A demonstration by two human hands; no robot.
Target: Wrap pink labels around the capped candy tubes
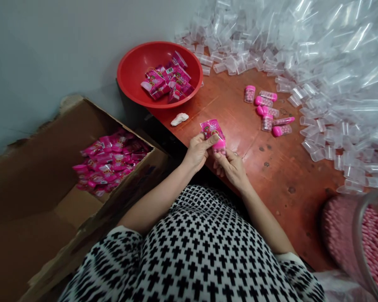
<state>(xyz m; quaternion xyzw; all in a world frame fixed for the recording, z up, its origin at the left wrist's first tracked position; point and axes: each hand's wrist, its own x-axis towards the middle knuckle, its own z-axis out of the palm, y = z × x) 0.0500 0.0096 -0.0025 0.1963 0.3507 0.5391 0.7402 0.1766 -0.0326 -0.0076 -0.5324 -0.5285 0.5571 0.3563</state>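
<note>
At the table's near edge, my left hand (197, 152) pinches a printed pink packet (209, 126) with the thumb across its front. My right hand (234, 168) is closed on the lower end of a small pink-capped candy tube (219, 147) with pink balls inside. Tube and packet overlap between my hands; whether the tube is inside the packet I cannot tell. Farther right on the table lie several filled tubes (267, 122) with pink caps. A crumpled white scrap (179, 119) rests beyond my left hand.
A red bowl (129, 86) with pink packets stands at the table's far left corner. Left of the table, a cardboard box (78, 209) contains filled pink packets (110, 161). Clear empty tubes (343, 84) heap along the back and right. A tub of pink balls (340, 230) stands at right.
</note>
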